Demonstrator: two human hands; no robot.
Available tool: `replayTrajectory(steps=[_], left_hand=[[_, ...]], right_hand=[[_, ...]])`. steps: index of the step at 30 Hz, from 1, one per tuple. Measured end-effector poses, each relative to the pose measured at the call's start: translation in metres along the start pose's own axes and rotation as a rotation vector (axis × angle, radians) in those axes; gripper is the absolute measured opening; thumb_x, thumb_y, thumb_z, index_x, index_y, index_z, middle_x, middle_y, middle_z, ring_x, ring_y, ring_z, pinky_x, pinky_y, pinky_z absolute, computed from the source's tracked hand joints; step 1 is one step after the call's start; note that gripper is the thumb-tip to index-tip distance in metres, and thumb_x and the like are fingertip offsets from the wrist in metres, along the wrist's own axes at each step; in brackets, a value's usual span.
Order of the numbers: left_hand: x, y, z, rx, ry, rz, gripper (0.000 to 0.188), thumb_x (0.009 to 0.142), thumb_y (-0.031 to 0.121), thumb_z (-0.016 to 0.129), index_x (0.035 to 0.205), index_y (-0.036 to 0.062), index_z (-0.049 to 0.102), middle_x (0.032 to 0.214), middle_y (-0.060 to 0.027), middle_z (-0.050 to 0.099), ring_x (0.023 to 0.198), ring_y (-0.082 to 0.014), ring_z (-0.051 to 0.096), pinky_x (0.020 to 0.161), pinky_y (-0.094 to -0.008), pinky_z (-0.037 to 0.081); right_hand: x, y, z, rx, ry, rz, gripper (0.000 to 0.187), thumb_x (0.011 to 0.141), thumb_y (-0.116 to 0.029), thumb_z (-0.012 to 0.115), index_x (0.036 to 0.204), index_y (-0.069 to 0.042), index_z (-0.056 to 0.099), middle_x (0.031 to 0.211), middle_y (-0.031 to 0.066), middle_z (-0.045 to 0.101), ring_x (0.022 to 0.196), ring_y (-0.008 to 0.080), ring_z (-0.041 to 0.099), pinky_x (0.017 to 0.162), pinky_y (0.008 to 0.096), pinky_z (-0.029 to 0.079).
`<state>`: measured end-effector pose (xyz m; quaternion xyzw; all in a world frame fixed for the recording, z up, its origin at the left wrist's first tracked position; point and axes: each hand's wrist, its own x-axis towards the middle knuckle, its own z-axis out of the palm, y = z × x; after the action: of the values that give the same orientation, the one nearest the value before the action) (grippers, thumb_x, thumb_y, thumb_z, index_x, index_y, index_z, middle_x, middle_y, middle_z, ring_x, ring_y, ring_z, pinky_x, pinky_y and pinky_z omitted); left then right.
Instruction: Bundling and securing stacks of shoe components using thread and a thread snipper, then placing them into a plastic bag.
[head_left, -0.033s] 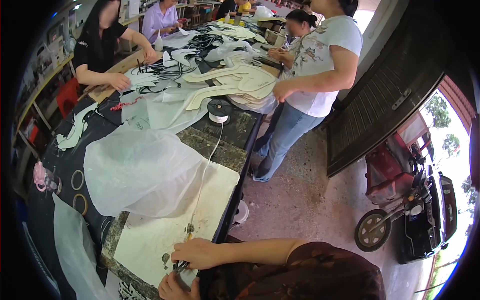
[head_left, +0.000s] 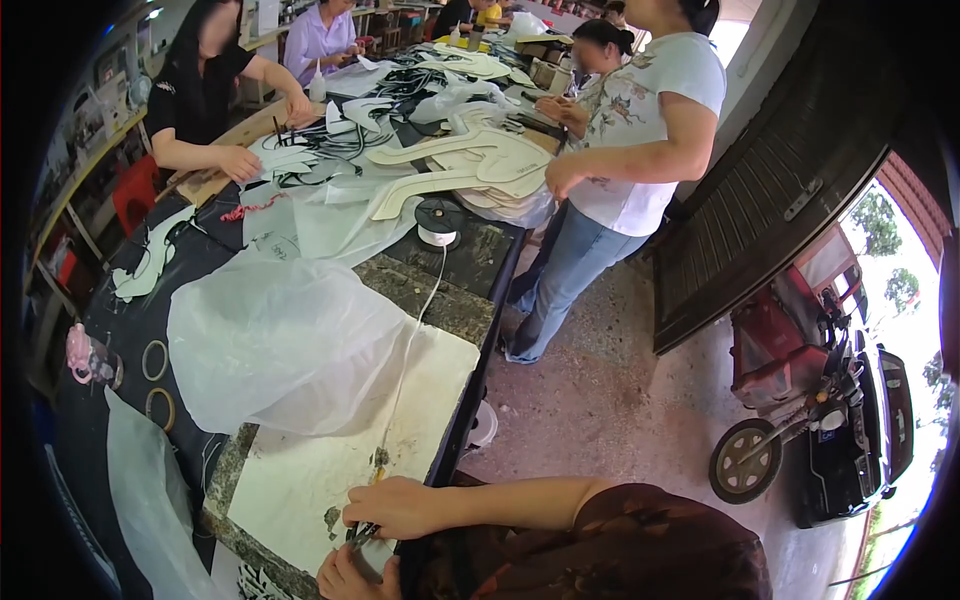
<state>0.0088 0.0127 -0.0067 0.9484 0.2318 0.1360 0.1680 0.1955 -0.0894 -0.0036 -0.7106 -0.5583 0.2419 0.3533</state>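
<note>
At the near edge of the table my right hand (head_left: 398, 507) is closed, fingers curled down over a narrow dark piece (head_left: 364, 532) whose kind I cannot make out. Just below it, my left hand (head_left: 352, 577) is pinched on the dark and grey material there, partly cut off by the lower edge. A thin white tape (head_left: 402, 370) runs from a black-rimmed spool (head_left: 438, 222) down to a small dark-and-yellow fitting (head_left: 379, 462) right in front of my right hand. Beneath my hands lies a stained white board (head_left: 300, 490).
A translucent plastic bag (head_left: 285, 340) covers the table's middle. Pale cut pieces (head_left: 490, 160) are stacked beyond the spool. Two tape rings (head_left: 155, 360) and a pink object (head_left: 80, 350) lie left. Co-workers stand around the far table. A white bucket (head_left: 483, 425) is beside the table's right edge.
</note>
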Motion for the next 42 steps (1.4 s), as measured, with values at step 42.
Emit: replayTrajectory(steps=[42], left_hand=[[0.024, -0.004, -0.033, -0.324, 0.087, -0.039, 0.03, 0.084, 0.022, 0.072, 0.105, 0.0028, 0.064, 0.09, -0.0055, 0.056, 0.087, -0.0209, 0.052, 0.083, -0.0354, 0.04]], right_hand=[[0.011, -0.003, -0.051, 0.403, -0.004, 0.058, 0.02, 0.081, -0.02, 0.073, 0.087, -0.003, 0.065, 0.09, 0.0117, 0.062, 0.085, 0.027, 0.062, 0.076, 0.0372, 0.049]])
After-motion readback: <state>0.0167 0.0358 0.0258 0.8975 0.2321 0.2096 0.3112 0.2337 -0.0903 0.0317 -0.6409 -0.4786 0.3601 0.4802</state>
